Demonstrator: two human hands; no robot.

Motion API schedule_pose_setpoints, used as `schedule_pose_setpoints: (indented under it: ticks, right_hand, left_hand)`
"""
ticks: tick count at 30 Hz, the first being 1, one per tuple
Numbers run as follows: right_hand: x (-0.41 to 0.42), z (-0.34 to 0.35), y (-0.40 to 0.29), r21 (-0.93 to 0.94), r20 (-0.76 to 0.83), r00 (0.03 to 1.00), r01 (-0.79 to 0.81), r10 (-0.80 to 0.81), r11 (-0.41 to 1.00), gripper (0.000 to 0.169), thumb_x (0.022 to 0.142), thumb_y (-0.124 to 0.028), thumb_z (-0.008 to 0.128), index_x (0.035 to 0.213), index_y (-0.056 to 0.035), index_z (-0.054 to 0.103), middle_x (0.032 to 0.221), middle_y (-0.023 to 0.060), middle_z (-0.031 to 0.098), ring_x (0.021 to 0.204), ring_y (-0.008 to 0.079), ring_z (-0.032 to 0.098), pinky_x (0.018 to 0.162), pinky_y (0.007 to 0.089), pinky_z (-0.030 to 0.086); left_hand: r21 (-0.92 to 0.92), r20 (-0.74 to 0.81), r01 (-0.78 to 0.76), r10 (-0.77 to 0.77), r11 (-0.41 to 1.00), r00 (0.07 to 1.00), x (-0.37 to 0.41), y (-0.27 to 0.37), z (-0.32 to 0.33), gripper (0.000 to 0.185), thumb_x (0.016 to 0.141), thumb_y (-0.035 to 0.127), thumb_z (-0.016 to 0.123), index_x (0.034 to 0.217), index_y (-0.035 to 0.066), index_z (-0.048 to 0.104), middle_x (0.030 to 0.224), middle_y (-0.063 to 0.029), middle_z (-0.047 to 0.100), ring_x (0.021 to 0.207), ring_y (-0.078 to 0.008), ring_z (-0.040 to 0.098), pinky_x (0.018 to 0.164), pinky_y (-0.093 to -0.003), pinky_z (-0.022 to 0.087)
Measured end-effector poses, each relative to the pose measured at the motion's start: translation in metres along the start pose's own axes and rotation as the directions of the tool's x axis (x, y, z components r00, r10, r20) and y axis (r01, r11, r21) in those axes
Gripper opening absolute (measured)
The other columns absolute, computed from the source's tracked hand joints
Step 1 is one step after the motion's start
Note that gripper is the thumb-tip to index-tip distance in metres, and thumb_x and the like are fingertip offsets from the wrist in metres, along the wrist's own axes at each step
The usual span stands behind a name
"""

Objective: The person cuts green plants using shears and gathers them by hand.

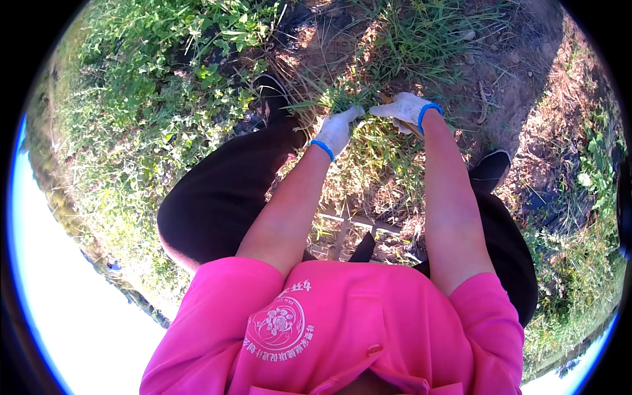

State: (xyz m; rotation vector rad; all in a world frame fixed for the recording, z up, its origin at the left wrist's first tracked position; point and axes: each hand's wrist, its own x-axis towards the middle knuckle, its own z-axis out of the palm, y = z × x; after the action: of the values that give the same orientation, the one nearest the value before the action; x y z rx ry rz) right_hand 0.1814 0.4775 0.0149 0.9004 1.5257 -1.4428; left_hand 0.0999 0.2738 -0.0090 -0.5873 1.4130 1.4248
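My left hand (336, 129), in a white knitted glove with a blue cuff, is closed around a tuft of green grass (348, 98). The blades fan out beyond its fingers. Close by on the right, my right hand (406, 107) wears a matching glove. A narrow wooden handle (411, 126) shows under its palm, and the fingers seem to be wrapped around it. Grass and the glove hide the working end of that tool. Below both hands grow sunlit grass stems (377, 143) mixed with dry straw.
Leafy weeds (163, 98) spread across the left side. Taller grass (424, 39) stands ahead, beside bare soil (518, 79). My shoes (490, 170) are planted wide. A frame of crossed bars (340, 237) lies between my legs. Black plastic sheeting (540, 200) shows at the right.
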Motion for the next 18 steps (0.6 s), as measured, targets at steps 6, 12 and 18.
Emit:
schedule_pose_setpoints:
  ticks: [6,12,18]
  right_hand:
    - [0.0,0.009,0.049,0.422,-0.122,0.982,0.181,-0.143,0.889,0.044,0.09,-0.046,0.068,0.074,-0.0052,0.06,0.055,0.0027,0.056,0.04,0.0152,0.051,0.048,0.0311,0.049]
    - [-0.033,0.005,0.075,0.466,0.084,0.996,-0.068,0.032,0.882,0.047,0.085,-0.052,0.072,0.08,-0.0065,0.058,0.059,0.0064,0.057,0.052,0.0179,0.06,0.055,0.0332,0.054]
    - [-0.035,0.026,0.078,0.432,0.155,0.985,-0.135,0.074,0.892,0.05,0.081,-0.055,0.074,0.075,-0.0083,0.056,0.059,0.0088,0.059,0.052,0.0196,0.059,0.052,0.0349,0.05]
  left_hand:
    - [-0.16,0.008,0.009,-0.008,0.987,1.0,0.005,-0.008,-0.033,0.011,0.097,0.006,0.056,0.102,-0.002,0.063,0.101,-0.0107,0.067,0.095,-0.0233,0.066,0.088,-0.0335,0.057]
    - [-0.219,-0.144,-0.149,0.119,0.964,0.982,0.012,-0.007,-0.007,0.021,0.102,0.02,0.051,0.094,0.006,0.064,0.098,-0.0073,0.069,0.089,-0.0199,0.065,0.079,-0.0328,0.054]
    - [-0.11,-0.035,-0.246,0.243,0.963,0.969,0.018,-0.004,-0.001,0.029,0.103,0.03,0.05,0.091,0.006,0.06,0.085,-0.0062,0.066,0.082,-0.0198,0.064,0.077,-0.0327,0.052]
